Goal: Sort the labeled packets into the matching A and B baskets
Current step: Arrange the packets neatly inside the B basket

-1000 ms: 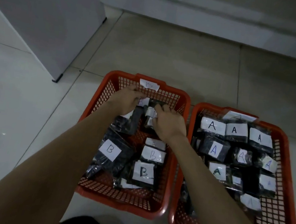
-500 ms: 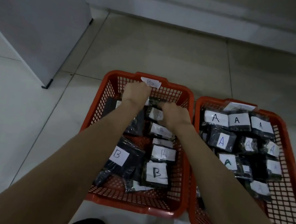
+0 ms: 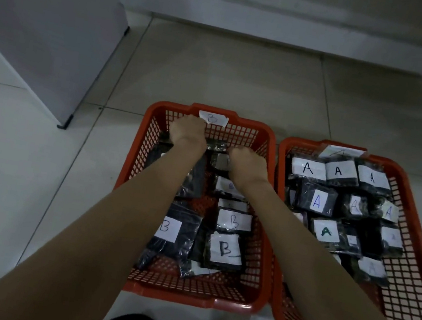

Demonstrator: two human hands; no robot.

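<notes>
Head view: both hands reach into the far end of the B basket (image 3: pixel 272 169), the orange one on the person's left, tagged with a paper B label (image 3: pixel 213 118) on its far rim. The left hand (image 3: pixel 187 133) sits just below that label, knuckles up and fingers curled down and away from the camera. The right hand (image 3: pixel 248 164) is just beside it, nearer the body, also curled over. Whether either one grips anything I cannot tell — the fingers are hidden behind the backs of the hands, though dark packets (image 3: pixel 217 145) show between and just under them.

Nearer the person than the hands, along the forearms, more B packets (image 3: pixel 226 249) lie flat with their white labels facing up. To the right of the right hand, across the two touching basket walls, the A basket (image 3: pixel 418 289) holds the A packets (image 3: pixel 316 201), laid in rough rows, labels up. No packet shows on the floor (image 3: pixel 230 80).

The relation that matters: the packets at the far wall lie directly under both hands, their long sides running left to right, between the two wrists. Both hands are about equally near, so tidying that back row looks like a two-handed job. Sorting itself appears close to done.
</notes>
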